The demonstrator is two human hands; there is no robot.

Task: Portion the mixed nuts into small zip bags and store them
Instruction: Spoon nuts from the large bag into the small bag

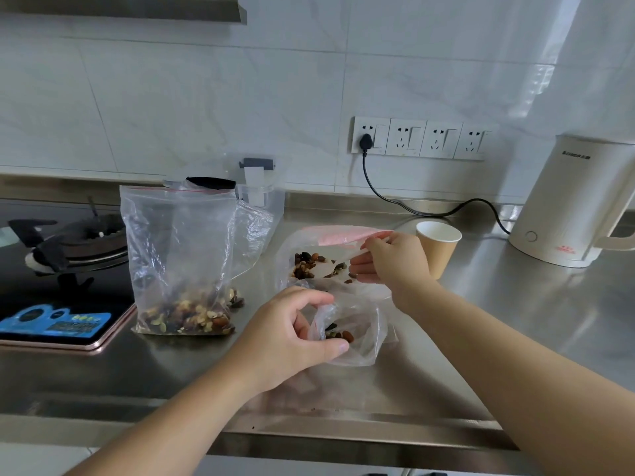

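A person's left hand (292, 333) curls round the crumpled mouth of a small clear plastic bag (354, 333), thumb and fingers pinching its rim open above a stainless steel bench (515, 321); a few almonds and other nuts (340, 334) lie inside. Just beyond it, the right hand (388, 259) pinches the upper edge of a second clear bag (309, 255) near its pink strip, holding it partly raised, with a scatter of mixed nuts (304, 264) showing through the film. To the right of that hand, close behind it, stands a brown paper cup (438, 247), and farther right a cream electric kettle (577, 204), its black cord running up to a wall socket strip (417, 138). To the left of the left hand a large zip bag (178, 255) stands upright on the bench, mixed nuts heaped in its bottom. Beyond that bag sits a gas burner (79, 242), with a blue-printed flat item (58, 321) nearer the bench's front edge.
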